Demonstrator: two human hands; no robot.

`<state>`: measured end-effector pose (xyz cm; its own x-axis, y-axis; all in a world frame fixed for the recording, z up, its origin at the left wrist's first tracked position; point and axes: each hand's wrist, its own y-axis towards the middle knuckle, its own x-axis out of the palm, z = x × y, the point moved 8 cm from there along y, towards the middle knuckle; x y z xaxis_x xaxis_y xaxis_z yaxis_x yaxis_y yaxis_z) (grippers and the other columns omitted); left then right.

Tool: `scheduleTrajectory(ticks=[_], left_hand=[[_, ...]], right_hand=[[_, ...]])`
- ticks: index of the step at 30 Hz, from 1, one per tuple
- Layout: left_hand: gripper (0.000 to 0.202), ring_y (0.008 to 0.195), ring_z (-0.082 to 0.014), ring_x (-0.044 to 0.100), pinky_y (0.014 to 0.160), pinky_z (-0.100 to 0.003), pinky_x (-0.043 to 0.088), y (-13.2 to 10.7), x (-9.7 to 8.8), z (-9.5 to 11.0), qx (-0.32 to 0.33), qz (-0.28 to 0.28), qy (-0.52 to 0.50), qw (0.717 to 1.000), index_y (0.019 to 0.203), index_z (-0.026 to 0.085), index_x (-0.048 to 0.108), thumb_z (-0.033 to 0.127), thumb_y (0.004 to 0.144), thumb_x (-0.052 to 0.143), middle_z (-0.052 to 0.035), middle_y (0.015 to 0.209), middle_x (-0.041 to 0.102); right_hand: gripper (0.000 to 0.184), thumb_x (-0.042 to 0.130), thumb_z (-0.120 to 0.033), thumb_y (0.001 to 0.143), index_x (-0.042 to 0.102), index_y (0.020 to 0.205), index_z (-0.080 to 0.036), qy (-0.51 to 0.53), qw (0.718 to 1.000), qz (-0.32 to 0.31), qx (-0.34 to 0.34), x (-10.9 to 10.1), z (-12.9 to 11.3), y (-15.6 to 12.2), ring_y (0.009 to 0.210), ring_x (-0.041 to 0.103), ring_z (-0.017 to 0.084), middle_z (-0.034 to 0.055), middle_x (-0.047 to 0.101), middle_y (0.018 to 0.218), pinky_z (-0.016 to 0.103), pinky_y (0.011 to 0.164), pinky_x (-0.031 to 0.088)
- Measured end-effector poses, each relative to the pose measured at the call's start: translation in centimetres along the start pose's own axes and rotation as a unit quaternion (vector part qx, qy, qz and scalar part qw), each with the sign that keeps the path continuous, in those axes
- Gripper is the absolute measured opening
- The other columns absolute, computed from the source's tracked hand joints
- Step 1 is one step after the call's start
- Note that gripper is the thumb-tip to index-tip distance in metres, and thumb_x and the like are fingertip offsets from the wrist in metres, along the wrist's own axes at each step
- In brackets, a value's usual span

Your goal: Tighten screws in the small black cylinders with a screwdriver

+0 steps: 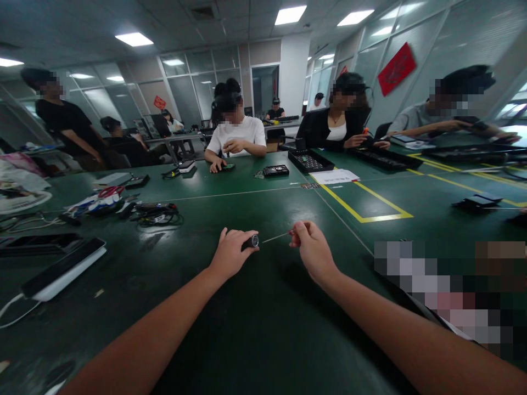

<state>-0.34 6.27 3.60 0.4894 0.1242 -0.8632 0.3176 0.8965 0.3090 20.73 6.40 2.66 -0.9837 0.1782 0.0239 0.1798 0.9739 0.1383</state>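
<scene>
My left hand [231,252] is closed around a small black cylindrical part [251,242], whose round end faces right. My right hand [312,247] is pinched on a thin screwdriver [276,237]; its slim metal shaft points left toward the cylinder's end, with the tip just short of it. A bit of red handle shows between my right fingers. Both hands hover just above the dark green table [255,307] in the middle of the view.
A black-and-white flat device [63,269] lies at the left. Cables and tools [156,214] and red scissors [110,191] sit beyond it. Yellow tape [362,208] marks a rectangle at the right. Several people sit at the far side with trays [309,161] and small parts.
</scene>
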Motion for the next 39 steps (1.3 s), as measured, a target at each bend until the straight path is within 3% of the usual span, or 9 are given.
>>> scheduleTrajectory(ticks=[11,21,30,32,35,37,39], left_hand=[[0.039,0.114,-0.0261,0.059,0.117,-0.064,0.016,-0.2,0.4,0.6,0.011,-0.012,0.012,1.000,0.128,0.032,0.061,0.040,0.091,0.066,-0.0023,0.114,0.070],[0.045,0.111,-0.0256,0.059,0.118,-0.064,0.013,-0.3,0.7,0.9,0.006,-0.026,0.016,1.000,0.135,0.031,0.057,0.046,0.093,0.062,-0.0035,0.112,0.070],[0.040,0.110,-0.0275,0.060,0.118,-0.065,0.013,-0.2,0.4,0.6,-0.011,-0.016,-0.007,1.000,0.130,0.029,0.060,0.042,0.092,0.063,-0.0040,0.111,0.070],[0.033,0.110,-0.0274,0.060,0.116,-0.063,0.021,-0.2,0.1,0.5,-0.017,-0.005,-0.030,0.999,0.123,0.027,0.062,0.039,0.092,0.063,-0.0042,0.112,0.069],[0.025,0.104,-0.0252,0.061,0.102,-0.048,0.044,-0.1,-0.5,0.1,-0.034,0.030,-0.080,0.996,0.112,0.023,0.064,0.034,0.090,0.065,-0.0055,0.112,0.067],[0.023,0.101,-0.0238,0.061,0.092,-0.039,0.050,-0.1,-1.0,-0.1,-0.047,0.059,-0.110,0.991,0.109,0.021,0.064,0.031,0.088,0.067,-0.0060,0.110,0.066],[0.027,0.102,-0.0232,0.062,0.092,-0.038,0.049,-0.1,-1.5,-0.3,-0.056,0.083,-0.133,0.986,0.113,0.021,0.062,0.030,0.089,0.066,-0.0057,0.112,0.066]], right_hand=[[0.024,0.043,-0.042,0.100,0.055,0.093,-0.023,-0.138,0.982,-0.060,-0.116,1.4,-3.1,-1.7,0.067,0.057,0.018,-0.0004,0.059,0.073,0.032,0.066,0.043],[0.016,0.043,-0.033,0.099,0.054,0.094,-0.023,-0.218,0.957,-0.054,-0.185,1.7,-4.7,-2.7,0.069,0.059,0.019,0.0018,0.062,0.078,0.031,0.065,0.043],[0.018,0.042,-0.035,0.100,0.054,0.094,-0.024,-0.224,0.958,-0.019,-0.180,0.7,-4.9,-2.3,0.067,0.058,0.019,0.0026,0.063,0.078,0.032,0.063,0.043],[0.019,0.042,-0.037,0.100,0.055,0.094,-0.024,-0.212,0.961,-0.015,-0.177,0.7,-5.0,-2.3,0.066,0.058,0.019,0.0018,0.062,0.077,0.031,0.062,0.043],[0.021,0.043,-0.041,0.101,0.056,0.099,-0.024,-0.177,0.970,-0.018,-0.168,0.6,-4.9,-2.4,0.064,0.058,0.017,-0.0004,0.061,0.073,0.030,0.061,0.043],[0.021,0.047,-0.043,0.099,0.057,0.103,-0.024,-0.158,0.973,-0.018,-0.165,0.5,-4.8,-2.4,0.064,0.060,0.017,-0.0009,0.062,0.073,0.031,0.063,0.045],[0.021,0.051,-0.042,0.098,0.059,0.105,-0.024,-0.150,0.974,-0.015,-0.171,0.4,-4.9,-2.5,0.068,0.062,0.018,0.0002,0.065,0.077,0.032,0.066,0.047]])
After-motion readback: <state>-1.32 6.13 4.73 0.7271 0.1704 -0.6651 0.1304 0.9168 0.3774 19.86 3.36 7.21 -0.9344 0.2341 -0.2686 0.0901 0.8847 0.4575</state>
